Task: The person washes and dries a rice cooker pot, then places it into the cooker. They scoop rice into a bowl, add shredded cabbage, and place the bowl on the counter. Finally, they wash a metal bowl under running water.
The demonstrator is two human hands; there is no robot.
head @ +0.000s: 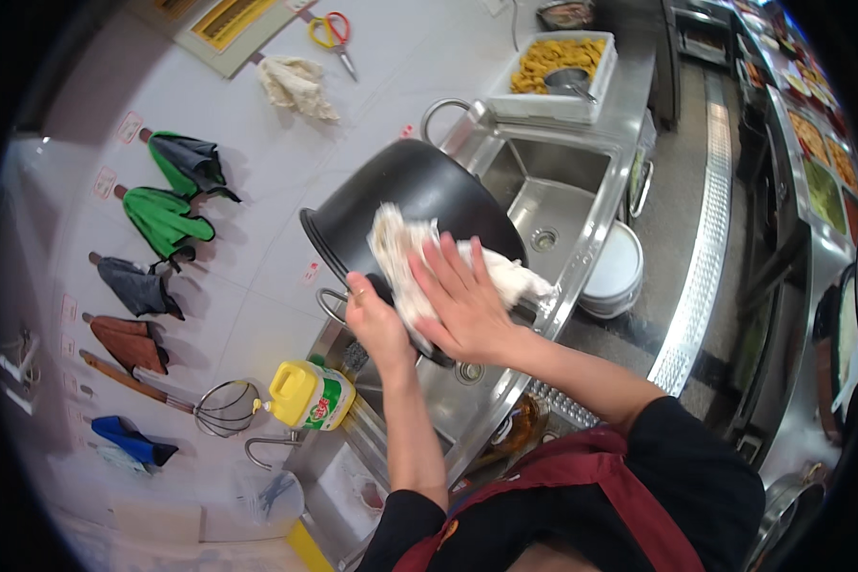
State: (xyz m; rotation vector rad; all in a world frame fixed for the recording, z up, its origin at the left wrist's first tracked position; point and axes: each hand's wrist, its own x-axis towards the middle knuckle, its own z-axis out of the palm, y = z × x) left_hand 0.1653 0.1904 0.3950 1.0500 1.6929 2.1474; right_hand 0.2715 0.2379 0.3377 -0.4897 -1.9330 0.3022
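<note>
A large black cooking pot (436,179) is tilted on its side over the steel sinks, its outer wall facing up. My left hand (379,322) grips the pot by its rim. A damp-looking white cloth (400,243) lies bunched against the pot's outside. Flat on this cloth, with fingers spread, my right hand (465,307) presses and holds it to the wall. The cloth's loose end hangs toward the sink edge. Blur softens the cloth and right fingers. The pot's inside is hidden.
Beyond the pot are a sink basin (554,204) and a white tub (600,107) of yellow food. A yellow detergent jug (313,397) stands left of the sinks. Cloths (168,222), a mesh strainer (225,407) and scissors (336,43) hang on the wall. A lidded bucket (613,264) stands on the floor.
</note>
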